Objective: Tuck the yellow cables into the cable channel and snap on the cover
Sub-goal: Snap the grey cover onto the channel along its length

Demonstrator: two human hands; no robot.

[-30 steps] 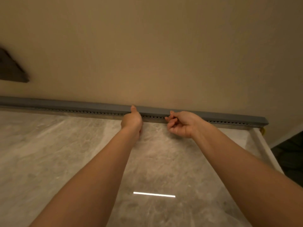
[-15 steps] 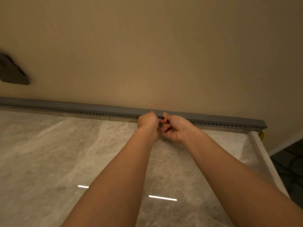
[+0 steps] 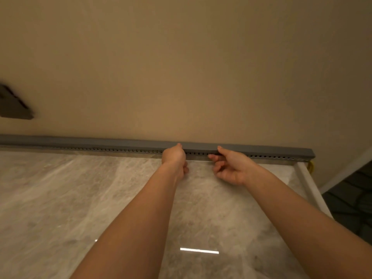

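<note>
A long grey cable channel point(image 3: 100, 144) runs along the foot of the beige wall, with its grey cover point(image 3: 261, 150) on top and a row of slots below. My left hand point(image 3: 174, 158) is curled, its thumb tip pressed on the cover's top edge. A short way to the right, my right hand point(image 3: 231, 166) pinches the channel, thumb on top and fingers under the front. A bit of yellow cable point(image 3: 311, 167) hangs out past the channel's right end. The cables inside are hidden.
The channel lies at the back of a glossy marble-patterned counter point(image 3: 80, 198) with a white edge point(image 3: 310, 186) on the right. Dark floor point(image 3: 354, 202) lies beyond that edge. A dark blurred object point(image 3: 14, 105) sits on the wall at far left.
My hands came together at the middle of the channel, then spread apart again. The right hand has slid to the right along the cover and the left sits slightly right of its first spot.
</note>
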